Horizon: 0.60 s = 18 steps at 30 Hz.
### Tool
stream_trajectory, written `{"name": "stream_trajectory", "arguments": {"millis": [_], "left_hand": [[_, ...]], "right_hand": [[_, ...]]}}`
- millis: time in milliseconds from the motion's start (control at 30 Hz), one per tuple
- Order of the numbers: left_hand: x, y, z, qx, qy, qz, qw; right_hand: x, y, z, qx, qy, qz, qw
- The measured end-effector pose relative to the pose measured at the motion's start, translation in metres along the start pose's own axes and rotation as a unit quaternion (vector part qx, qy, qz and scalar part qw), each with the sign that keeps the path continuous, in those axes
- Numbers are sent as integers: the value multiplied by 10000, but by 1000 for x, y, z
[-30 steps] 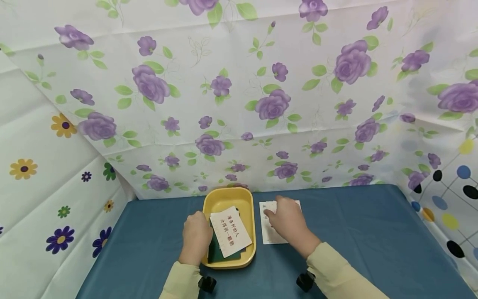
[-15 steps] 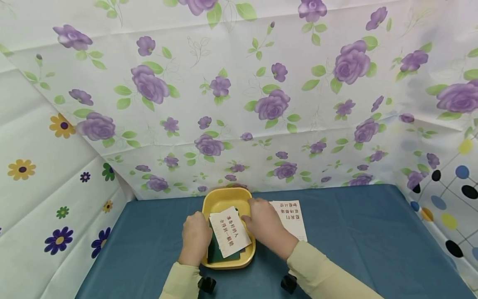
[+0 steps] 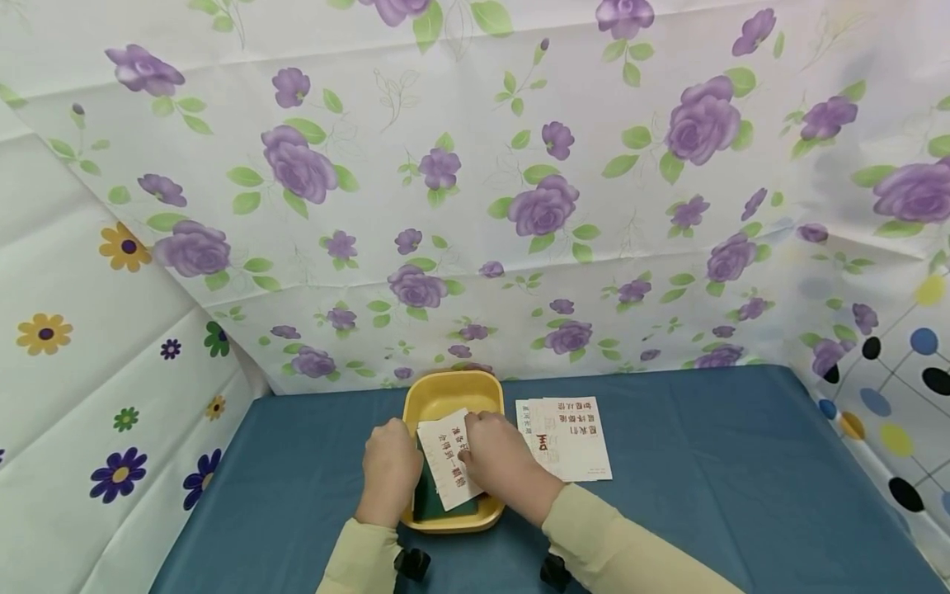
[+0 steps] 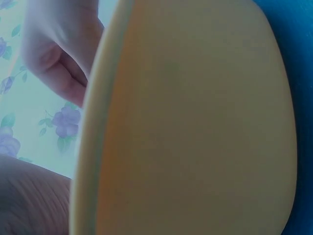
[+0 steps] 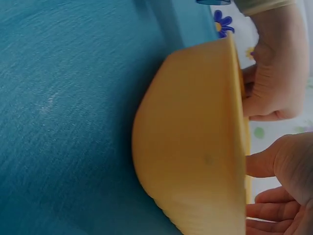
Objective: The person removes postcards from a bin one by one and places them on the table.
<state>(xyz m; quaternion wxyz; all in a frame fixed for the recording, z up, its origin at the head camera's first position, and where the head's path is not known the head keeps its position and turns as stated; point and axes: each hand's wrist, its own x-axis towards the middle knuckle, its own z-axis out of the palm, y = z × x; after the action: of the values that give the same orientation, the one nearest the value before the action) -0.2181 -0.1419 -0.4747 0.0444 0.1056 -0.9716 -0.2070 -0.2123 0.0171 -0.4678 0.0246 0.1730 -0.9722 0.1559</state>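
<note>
A yellow plastic tray (image 3: pixel 434 396) stands on the table. In it lie a white card with printed characters (image 3: pixel 445 474) and a dark green flat item (image 3: pixel 430 505). My left hand (image 3: pixel 389 470) holds the tray's left rim, its fingers curled over the edge. My right hand (image 3: pixel 500 454) is over the tray and covers the right part of the card. In the right wrist view, the right thumb and fingers (image 5: pixel 279 211) reach past the rim, spread apart; their tips are hidden behind the wall. Right of the tray lie two overlapping printed cards (image 3: pixel 575 450).
A blue cloth (image 3: pixel 705 478) covers the table. Fabric with purple flowers (image 3: pixel 542 206) hangs behind it, with patterned cloth at both sides. A black wrist device (image 3: pixel 411 565) sits at each sleeve.
My right hand has let go of a card on the right pile and moved left over the tray. The pile now shows two cards side by side. The left hand stays on the rim.
</note>
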Motion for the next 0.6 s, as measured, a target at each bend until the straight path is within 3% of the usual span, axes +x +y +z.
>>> {"name": "stream_trajectory", "arguments": {"millis": [133,367,600], "left_hand": [[0,0,0,14,30,18,10000],[2,0,1,40,-19,-14,10000],[3,-1,2,31,10,56,10000]], "right_hand": [[3,-2,8,-198,-120,-94,9997],[8,-6,20,-327,-362,166,9987],[6,-10,32,-708,-253,137,9971]]}}
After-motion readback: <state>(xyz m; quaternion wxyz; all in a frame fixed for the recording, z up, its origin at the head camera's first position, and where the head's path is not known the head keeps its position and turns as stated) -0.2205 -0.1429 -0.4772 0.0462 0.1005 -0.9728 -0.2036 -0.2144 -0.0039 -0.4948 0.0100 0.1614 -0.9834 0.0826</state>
